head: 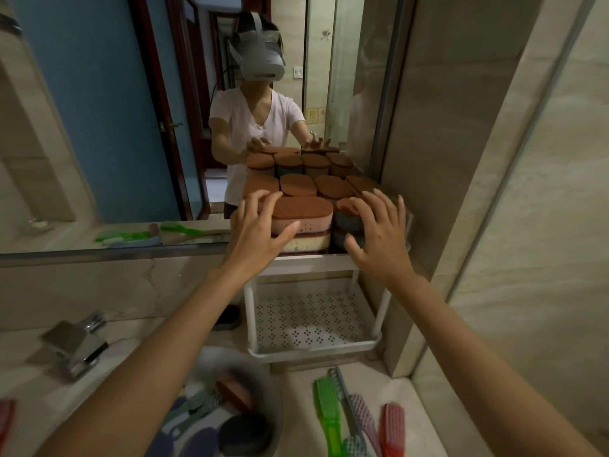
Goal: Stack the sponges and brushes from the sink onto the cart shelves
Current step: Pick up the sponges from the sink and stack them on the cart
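Several brown-topped sponges (301,207) are stacked on the top shelf of a white cart (306,260) against the mirror. My left hand (260,230) touches the left end of the front pink sponge with spread fingers. My right hand (379,230) rests with spread fingers against the grey sponge stack (346,222) at the front right. The cart's lower perforated shelf (309,316) holds nothing. A brown sponge (234,392), a dark round sponge (245,430) and brushes (194,409) lie in the sink (263,371) below my left arm.
A green brush (326,413), a grey brush, a pink brush (364,420) and a red brush (392,427) lie on the counter right of the sink. A chrome tap (75,344) stands at left. The mirror (131,127) reflects a person. A tiled wall stands close on the right.
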Available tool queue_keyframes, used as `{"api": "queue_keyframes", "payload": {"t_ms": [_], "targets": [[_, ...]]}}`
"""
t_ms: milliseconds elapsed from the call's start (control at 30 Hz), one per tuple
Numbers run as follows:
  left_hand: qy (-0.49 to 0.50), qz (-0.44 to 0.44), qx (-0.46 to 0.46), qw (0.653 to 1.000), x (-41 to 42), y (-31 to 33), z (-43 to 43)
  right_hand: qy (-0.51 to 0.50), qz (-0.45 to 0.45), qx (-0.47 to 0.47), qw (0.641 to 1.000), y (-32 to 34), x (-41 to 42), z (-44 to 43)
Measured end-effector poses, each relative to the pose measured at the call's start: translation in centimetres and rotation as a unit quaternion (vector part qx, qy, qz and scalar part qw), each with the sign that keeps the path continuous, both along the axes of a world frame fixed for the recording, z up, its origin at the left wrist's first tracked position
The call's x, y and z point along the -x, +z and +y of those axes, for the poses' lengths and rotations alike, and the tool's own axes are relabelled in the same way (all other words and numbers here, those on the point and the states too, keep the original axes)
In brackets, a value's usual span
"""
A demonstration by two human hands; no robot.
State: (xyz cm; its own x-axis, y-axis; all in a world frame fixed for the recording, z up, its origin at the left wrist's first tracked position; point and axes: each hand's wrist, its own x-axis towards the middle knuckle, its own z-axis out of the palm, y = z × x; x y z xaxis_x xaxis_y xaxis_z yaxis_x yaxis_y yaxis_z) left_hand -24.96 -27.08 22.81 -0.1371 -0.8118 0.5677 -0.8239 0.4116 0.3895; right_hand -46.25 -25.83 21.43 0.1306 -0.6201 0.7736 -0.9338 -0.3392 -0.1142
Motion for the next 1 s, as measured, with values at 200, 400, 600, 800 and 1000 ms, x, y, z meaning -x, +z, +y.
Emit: {"api": "queue_keyframes", "payload": {"t_ms": [200,400,600,800,1000], "targets": [[-0.005,0.115,0.041,0.992,-0.1,-1.1,2.7,0.069,-0.037,0.045,0.996,-2.0,-3.6,1.9],[0.049,0.186,-0.04,0.98,-3.2,-8.0,7.4,0.162,-0.117,-0.053,0.978,-10.4,-10.4,7.1],[0.215,0.159,-0.325,0.907,-9.3,-19.0,13.0,0.216,-0.072,-0.409,0.883,-19.8,-16.0,11.6],[0.226,0.122,-0.513,0.819,-14.7,-27.2,15.9,0.134,0.087,-0.651,0.742,-27.6,-18.4,10.2],[0.156,0.119,-0.57,0.798,-16.5,-33.1,12.6,0.034,0.088,-0.681,0.726,-32.0,-19.5,6.0]]}}
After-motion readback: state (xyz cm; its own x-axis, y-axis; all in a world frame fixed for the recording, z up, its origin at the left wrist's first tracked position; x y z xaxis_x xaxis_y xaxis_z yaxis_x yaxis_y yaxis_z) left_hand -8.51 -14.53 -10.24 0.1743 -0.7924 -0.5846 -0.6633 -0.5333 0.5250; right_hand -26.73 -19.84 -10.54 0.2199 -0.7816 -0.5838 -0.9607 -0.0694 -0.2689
